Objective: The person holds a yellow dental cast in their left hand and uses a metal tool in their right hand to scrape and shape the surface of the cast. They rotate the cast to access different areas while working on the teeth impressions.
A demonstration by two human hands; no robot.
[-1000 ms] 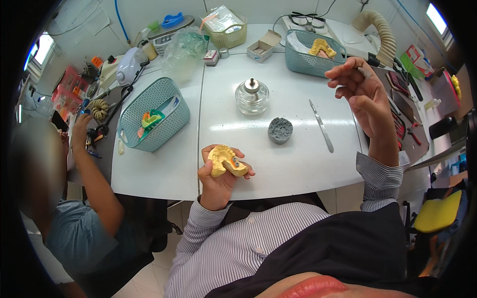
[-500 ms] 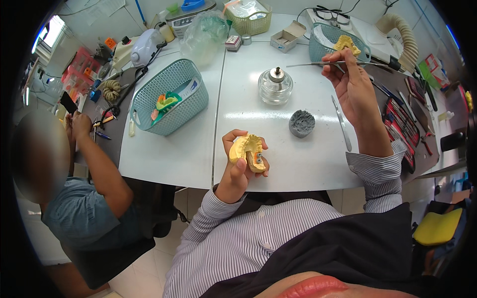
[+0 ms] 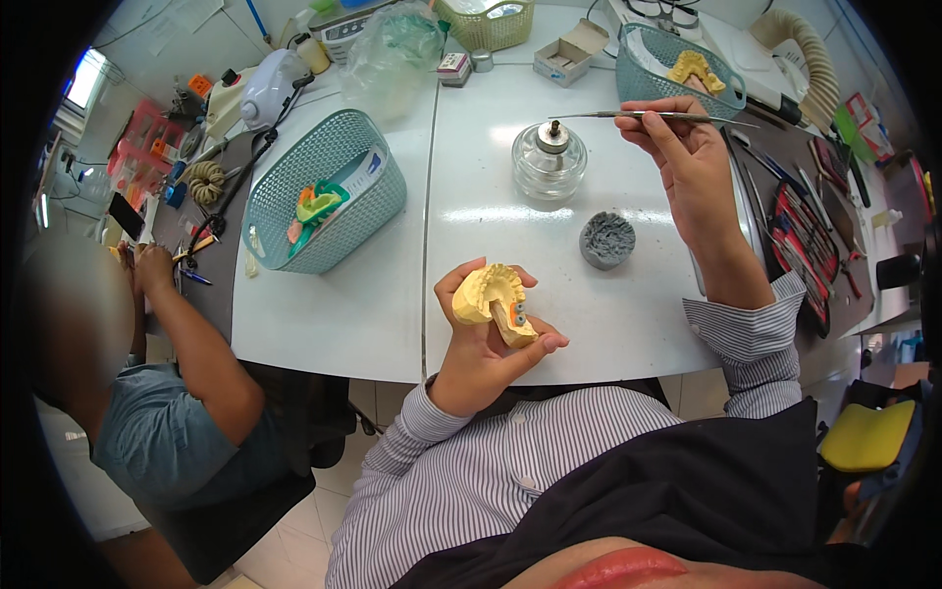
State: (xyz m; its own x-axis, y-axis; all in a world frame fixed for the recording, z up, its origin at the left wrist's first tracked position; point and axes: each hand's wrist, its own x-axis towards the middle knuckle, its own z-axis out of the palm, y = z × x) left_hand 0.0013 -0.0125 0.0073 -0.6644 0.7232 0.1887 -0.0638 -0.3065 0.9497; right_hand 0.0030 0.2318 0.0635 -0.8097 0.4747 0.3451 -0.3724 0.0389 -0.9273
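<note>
My left hand (image 3: 469, 365) cradles a yellow plaster dental model (image 3: 478, 294), its arch of teeth facing up. Two grey teeth with orange material around them show on the model's right side. Between the fingers and thumb of my right hand (image 3: 695, 182) is a thin metal dental carving instrument (image 3: 589, 115), held almost level. Its left tip lies just above the wick of a glass spirit lamp (image 3: 548, 175); no flame can be made out. A round pot of dark grey material (image 3: 606, 242) stands between my hands. My right wrist mostly hides a knife on the table.
A blue-green basket (image 3: 339, 231) with colourful pieces stands at left, another basket (image 3: 638, 93) with a yellow dental model (image 3: 695, 71) at the back right. A red tool case (image 3: 803, 236) lies at right. To the left sits a co-worker (image 3: 177, 412).
My right hand has moved left and slightly down, carrying the instrument's tip over the lamp. The dental model is turned slightly in my left hand, whose thumb now stretches rightward.
</note>
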